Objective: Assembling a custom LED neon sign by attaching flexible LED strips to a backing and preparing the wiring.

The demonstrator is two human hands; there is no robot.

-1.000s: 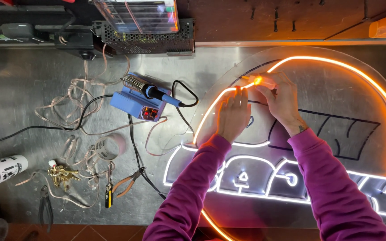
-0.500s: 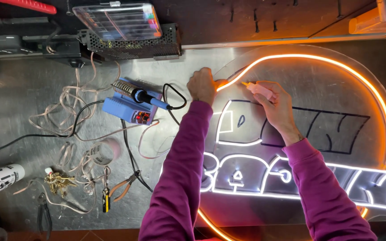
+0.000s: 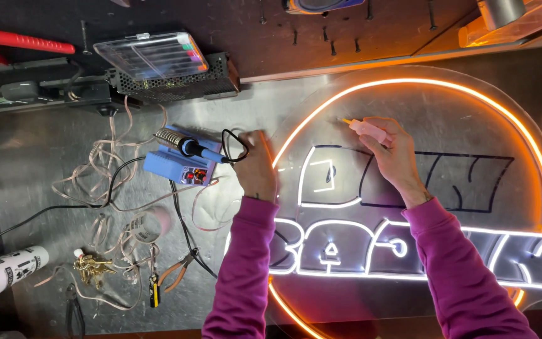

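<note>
Closest to me are my two magenta sleeves, coming up over the lower edge of the round neon sign (image 3: 446,94). It lies flat on the metal bench (image 3: 32,157), and its white lettering glows right under my forearms.

My right hand (image 3: 396,154) is curled around a small pink tool (image 3: 368,130), pinched between thumb and fingers. Its orange tip points left and sits over the clear backing, just inside the orange ring, above the dark unlit letters.

My left hand (image 3: 255,164) is off at the sign's left edge, back of the hand up and fingers bent down. It's just beside the loop of black cord coming off the soldering iron (image 3: 189,147). Can't tell if it's actually gripping anything, since the fingers are tucked out of sight.

That iron rests in its coil holder on the blue soldering station (image 3: 180,168), just left of that hand.

Left of my sleeve there are pliers (image 3: 177,271) with orange handles and a mess of pale wire scraps (image 3: 105,188).

Further back: a mesh-sided metal box (image 3: 177,85) with a clear plastic case (image 3: 152,55) on top of it. In the far left corner there's a red-handled tool (image 3: 26,43).
</note>
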